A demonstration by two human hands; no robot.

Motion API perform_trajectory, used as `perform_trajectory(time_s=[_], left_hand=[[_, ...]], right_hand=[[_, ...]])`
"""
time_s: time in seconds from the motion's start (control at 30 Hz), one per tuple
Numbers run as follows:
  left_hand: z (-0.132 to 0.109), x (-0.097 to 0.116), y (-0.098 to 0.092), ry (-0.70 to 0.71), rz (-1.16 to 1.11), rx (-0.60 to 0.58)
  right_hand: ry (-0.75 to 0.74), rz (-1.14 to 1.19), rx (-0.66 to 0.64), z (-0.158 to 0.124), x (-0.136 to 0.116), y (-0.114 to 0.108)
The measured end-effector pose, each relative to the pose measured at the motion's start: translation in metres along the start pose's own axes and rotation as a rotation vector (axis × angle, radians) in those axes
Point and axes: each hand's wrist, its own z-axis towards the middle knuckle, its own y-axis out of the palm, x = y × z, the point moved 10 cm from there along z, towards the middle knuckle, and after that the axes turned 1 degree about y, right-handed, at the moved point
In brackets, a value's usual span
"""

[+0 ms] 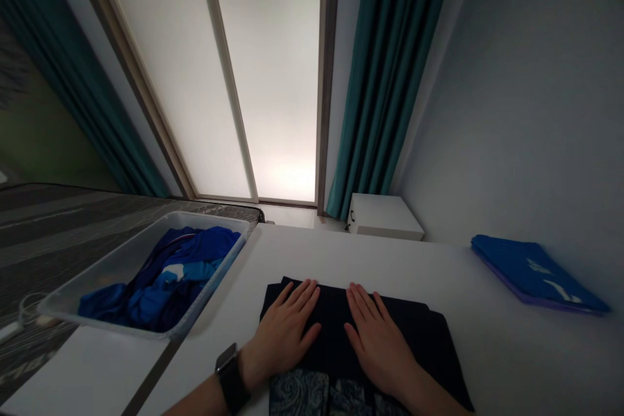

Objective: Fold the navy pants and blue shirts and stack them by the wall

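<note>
A dark navy garment, partly folded, lies on the white table in front of me. Paisley-patterned cloth shows along its near side. My left hand rests flat on the garment's left part, fingers stretched out and pointing away; a black watch sits on that wrist. On the garment's middle, my right hand also lies flat with fingers extended. Both palms press on the dark fabric, and neither hand grips anything. My forearms hide part of the near edge.
A clear plastic bin of crumpled blue clothes stands at the left. Folded blue clothing lies at the right of the table, near the wall. Beyond are a small white cabinet, teal curtains and sliding doors.
</note>
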Motion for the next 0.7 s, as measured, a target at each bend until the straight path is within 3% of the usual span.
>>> perform_trajectory(time_s=[0.3, 0.53, 0.7], left_hand=[[0.000, -0.002, 0.001, -0.004, 0.065, -0.012], [-0.001, -0.002, 0.003, 0.007, 0.102, -0.005], [0.011, 0.011, -0.005, 0.042, 0.066, -0.031]], right_hand=[[0.110, -0.102, 0.057, -0.024, 0.062, 0.001], [0.140, -0.110, 0.141, -0.034, 0.086, 0.001], [0.165, -0.037, 0.271, -0.041, 0.115, -0.024]])
